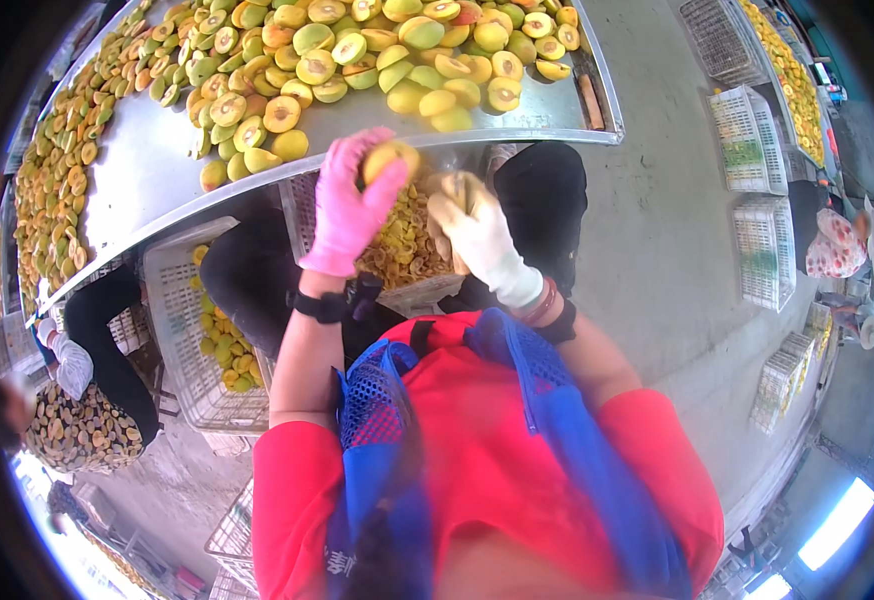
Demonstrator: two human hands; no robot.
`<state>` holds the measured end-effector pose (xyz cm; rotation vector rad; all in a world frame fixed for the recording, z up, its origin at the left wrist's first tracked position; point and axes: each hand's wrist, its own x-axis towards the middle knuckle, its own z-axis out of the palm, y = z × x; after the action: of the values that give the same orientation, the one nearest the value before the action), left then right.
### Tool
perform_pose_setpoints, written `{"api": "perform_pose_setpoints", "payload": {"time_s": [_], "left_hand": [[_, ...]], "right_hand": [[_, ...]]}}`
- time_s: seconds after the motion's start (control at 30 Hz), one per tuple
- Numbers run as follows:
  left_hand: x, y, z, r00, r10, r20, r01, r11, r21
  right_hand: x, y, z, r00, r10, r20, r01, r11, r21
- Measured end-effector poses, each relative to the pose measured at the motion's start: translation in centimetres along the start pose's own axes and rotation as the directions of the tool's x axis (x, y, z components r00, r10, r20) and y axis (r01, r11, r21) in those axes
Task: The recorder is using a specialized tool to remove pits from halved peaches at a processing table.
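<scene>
My left hand (354, 199), in a pink glove, grips a yellow stone fruit (392, 161) between thumb and fingers, just off the table's near edge. Close beside it on the right, my right hand (474, 225) wears a white glove with stained fingertips. Its fingers are curled around what looks like a small wooden-handled tool (459, 261), blurred and mostly hidden. Below both hands, between my knees, a crate holds a heap of yellow-brown fruit scraps (403, 251). Halved stone fruit (317, 66), yellow-green with brown hollows, lies piled on the metal table (137, 150) ahead.
A wooden stick (591, 101) lies at the table's right corner. At my left stands a white plastic crate (174, 322) with yellow-green fruit. A person (88, 420) sits further left. Stacked crates (763, 251) and another person (834, 244) are across the concrete floor (632, 247) at right.
</scene>
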<state>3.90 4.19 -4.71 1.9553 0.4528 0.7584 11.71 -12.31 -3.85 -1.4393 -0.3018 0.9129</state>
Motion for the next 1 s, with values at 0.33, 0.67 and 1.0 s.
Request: {"api": "perform_pose_setpoints", "payload": {"time_s": [0.33,0.67,1.0], "left_hand": [[-3.1,1.4,3.1,0.944,0.322,0.069,-0.324,0.946,0.015],[-3.6,3.1,4.1,0.998,-0.054,0.029,0.060,0.962,-0.266],[-2.2,3.8,2.6,0.912,-0.402,0.079,0.379,0.755,-0.535]], "right_hand": [[0.8,1.0,-1.2,0.880,-0.470,0.062,0.469,0.843,-0.264],[0.1,0.0,-0.3,0.999,-0.026,0.032,0.020,0.984,0.175],[-0.9,1.3,0.3,0.846,-0.523,0.103,0.467,0.637,-0.614]]}}
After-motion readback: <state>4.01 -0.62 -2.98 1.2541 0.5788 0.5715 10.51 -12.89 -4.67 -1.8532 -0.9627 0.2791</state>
